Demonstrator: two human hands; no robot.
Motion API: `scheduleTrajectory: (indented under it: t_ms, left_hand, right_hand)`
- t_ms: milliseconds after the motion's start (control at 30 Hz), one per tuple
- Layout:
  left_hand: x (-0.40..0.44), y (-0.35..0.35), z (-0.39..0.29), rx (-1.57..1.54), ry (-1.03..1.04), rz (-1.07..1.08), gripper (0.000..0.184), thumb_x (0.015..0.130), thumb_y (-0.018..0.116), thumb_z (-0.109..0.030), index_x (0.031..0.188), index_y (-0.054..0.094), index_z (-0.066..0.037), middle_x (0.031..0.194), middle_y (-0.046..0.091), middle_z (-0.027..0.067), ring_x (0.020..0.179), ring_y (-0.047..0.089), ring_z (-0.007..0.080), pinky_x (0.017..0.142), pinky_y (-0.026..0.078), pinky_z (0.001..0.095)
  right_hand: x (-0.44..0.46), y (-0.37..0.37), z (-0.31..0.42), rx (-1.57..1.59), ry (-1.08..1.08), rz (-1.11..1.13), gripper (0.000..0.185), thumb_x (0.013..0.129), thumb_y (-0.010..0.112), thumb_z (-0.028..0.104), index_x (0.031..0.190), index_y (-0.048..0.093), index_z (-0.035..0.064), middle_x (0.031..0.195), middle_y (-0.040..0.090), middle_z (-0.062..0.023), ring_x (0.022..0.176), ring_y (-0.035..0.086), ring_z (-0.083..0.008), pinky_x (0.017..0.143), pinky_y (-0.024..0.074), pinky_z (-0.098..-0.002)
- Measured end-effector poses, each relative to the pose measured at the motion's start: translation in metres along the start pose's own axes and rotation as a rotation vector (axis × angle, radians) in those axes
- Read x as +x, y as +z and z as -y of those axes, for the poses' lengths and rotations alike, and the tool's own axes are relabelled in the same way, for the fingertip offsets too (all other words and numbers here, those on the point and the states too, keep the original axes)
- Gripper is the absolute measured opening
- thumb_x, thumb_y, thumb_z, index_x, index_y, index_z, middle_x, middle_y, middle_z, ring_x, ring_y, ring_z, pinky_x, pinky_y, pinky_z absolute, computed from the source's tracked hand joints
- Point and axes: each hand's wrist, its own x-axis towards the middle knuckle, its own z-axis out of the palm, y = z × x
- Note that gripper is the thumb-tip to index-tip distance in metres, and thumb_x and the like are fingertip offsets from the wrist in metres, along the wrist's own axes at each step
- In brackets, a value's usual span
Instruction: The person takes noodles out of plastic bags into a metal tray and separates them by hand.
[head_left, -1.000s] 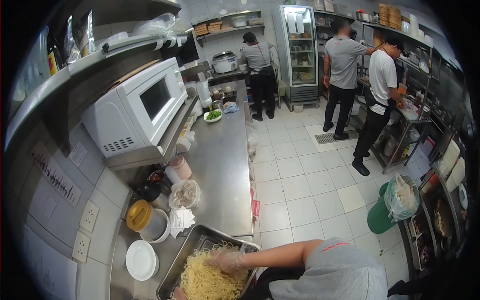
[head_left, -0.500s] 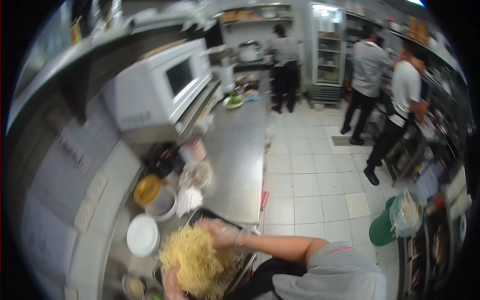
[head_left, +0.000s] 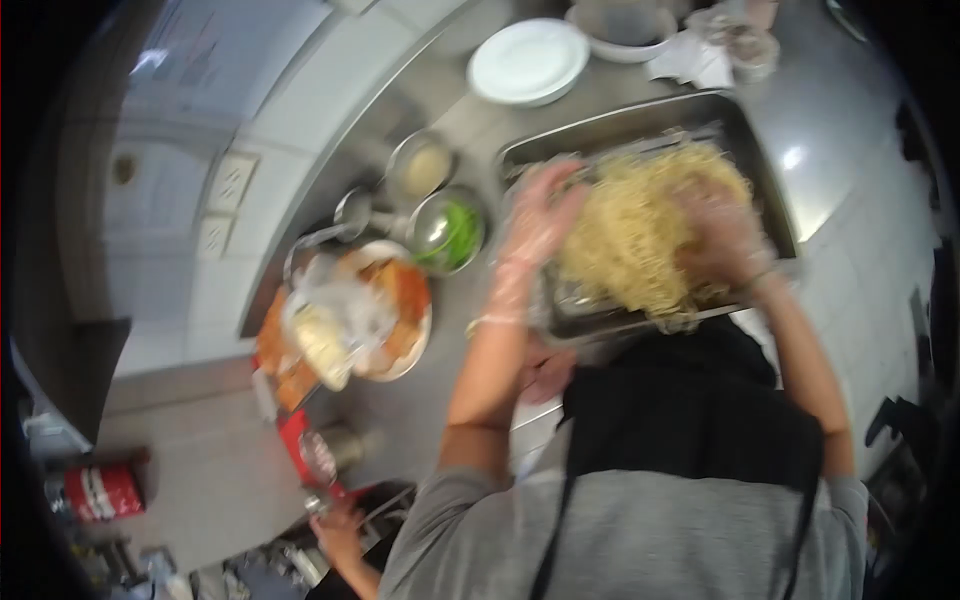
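Head view: a steel counter [head_left: 440, 335] meets a white tiled wall [head_left: 300, 110], with metal bowls [head_left: 447, 230] left of a deep tray [head_left: 775, 190] of noodles [head_left: 640, 230]. The left hand [head_left: 545, 215] curves loosely open at their edge; the right hand [head_left: 722, 235] reaches in, its finger closure unclear. A co-worker's hand [head_left: 340, 535] shows lower left.

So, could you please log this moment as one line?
left hand at noodles | right hand on noodles | noodles in metal tray | greens in bowl
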Motion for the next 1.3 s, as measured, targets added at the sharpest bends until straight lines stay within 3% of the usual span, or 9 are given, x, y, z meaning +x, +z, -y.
scheduleTrajectory:
  t_ms: [200, 467, 533, 600, 700, 1067, 1167, 1233, 1300]
  left_hand:
    - [0.023, 0.047, -0.008, -0.328, -0.125, 0.414, 0.089, 0.084, 0.076, -0.028, 0.148, 0.024, 0.004, 0.132, 0.056, 0.0204, 0.121, 0.056, 0.0249, 0.102, 0.044, 0.0368]
    - [0.017, 0.019, -0.043, -0.416, -0.062, 0.125, 0.050, 0.080, 0.077, -0.014, 0.125, 0.058, 0.000, 0.113, 0.066, 0.0073, 0.103, 0.061, 0.0149, 0.093, 0.047, 0.0300]
    - [0.006, -0.008, -0.074, -0.340, -0.077, -0.016, 0.054, 0.081, 0.078, -0.023, 0.125, 0.057, 0.000, 0.109, 0.068, 0.0090, 0.097, 0.063, 0.0156, 0.088, 0.050, 0.0302]
    - [0.001, -0.011, -0.082, -0.596, -0.068, -0.204, 0.046, 0.089, 0.069, -0.028, 0.122, 0.059, 0.002, 0.108, 0.068, 0.0113, 0.096, 0.065, 0.0175, 0.084, 0.051, 0.0311]
    - [0.003, -0.014, -0.083, -0.378, 0.027, -0.237, 0.039, 0.094, 0.062, -0.026, 0.119, 0.060, 0.004, 0.109, 0.068, 0.0119, 0.095, 0.065, 0.0186, 0.083, 0.051, 0.0339]
    - [0.001, 0.029, -0.093, 0.010, 0.470, -0.178, 0.055, 0.072, 0.076, -0.011, 0.120, 0.051, -0.005, 0.122, 0.058, 0.0183, 0.110, 0.058, 0.0347, 0.092, 0.047, 0.0412]
    - [0.001, 0.037, -0.072, -0.537, 0.301, -0.085, 0.080, 0.081, 0.075, -0.017, 0.145, 0.029, -0.004, 0.143, 0.042, 0.0191, 0.132, 0.041, 0.0292, 0.109, 0.033, 0.0396]
    - [0.002, 0.042, -0.060, -0.784, 0.187, 0.028, 0.088, 0.092, 0.064, -0.037, 0.154, 0.010, -0.006, 0.154, 0.026, 0.0181, 0.142, 0.026, 0.0303, 0.116, 0.020, 0.0409]
    - [0.016, 0.068, -0.030, -1.220, 0.163, 0.106, 0.074, 0.097, 0.053, -0.039, 0.154, 0.015, -0.012, 0.151, 0.032, 0.0151, 0.136, 0.035, 0.0291, 0.113, 0.030, 0.0425]
  right_hand:
    - [0.002, 0.001, -0.012, 0.093, 0.156, -0.121, 0.061, 0.073, 0.060, 0.005, 0.133, 0.054, 0.0162, 0.138, 0.050, -0.0204, 0.124, 0.050, -0.0406, 0.104, 0.0400, -0.0468]
    - [0.035, -0.035, -0.041, 0.866, 0.380, -0.401, 0.026, 0.080, 0.068, 0.009, 0.105, 0.067, 0.0038, 0.094, 0.071, -0.0078, 0.089, 0.066, -0.0204, 0.083, 0.0525, -0.0323]
    - [0.023, -0.083, -0.035, 1.146, 0.327, -0.361, 0.032, 0.078, 0.074, 0.024, 0.104, 0.066, 0.0072, 0.100, 0.070, -0.0092, 0.094, 0.066, -0.0243, 0.085, 0.0518, -0.0352]
    - [0.034, -0.064, -0.057, 0.684, 0.115, -0.451, 0.040, 0.077, 0.077, 0.026, 0.111, 0.065, 0.0078, 0.107, 0.068, -0.0109, 0.099, 0.065, -0.0263, 0.089, 0.0518, -0.0346]
    - [0.024, -0.122, -0.017, 0.380, 0.100, 0.092, 0.079, 0.078, 0.075, 0.044, 0.140, 0.046, 0.0055, 0.146, 0.042, -0.0168, 0.135, 0.040, -0.0322, 0.112, 0.0340, -0.0406]
    - [0.040, -0.066, -0.001, 1.197, -0.092, -0.025, 0.069, 0.076, 0.080, 0.024, 0.132, 0.048, 0.0017, 0.122, 0.059, -0.0100, 0.114, 0.055, -0.0200, 0.098, 0.0446, -0.0335]
    - [0.037, -0.057, -0.007, 1.634, 0.026, -0.112, 0.060, 0.077, 0.076, 0.015, 0.130, 0.052, 0.0022, 0.117, 0.063, -0.0068, 0.105, 0.060, -0.0153, 0.092, 0.0489, -0.0312]
    - [0.040, -0.043, 0.000, 1.568, -0.033, -0.127, 0.062, 0.077, 0.076, 0.019, 0.131, 0.051, 0.0023, 0.118, 0.063, -0.0088, 0.106, 0.060, -0.0173, 0.094, 0.0481, -0.0336]
    - [0.039, -0.045, 0.011, 1.040, -0.152, -0.058, 0.067, 0.081, 0.073, 0.031, 0.138, 0.047, 0.0064, 0.127, 0.060, -0.0140, 0.114, 0.058, -0.0240, 0.101, 0.0438, -0.0372]
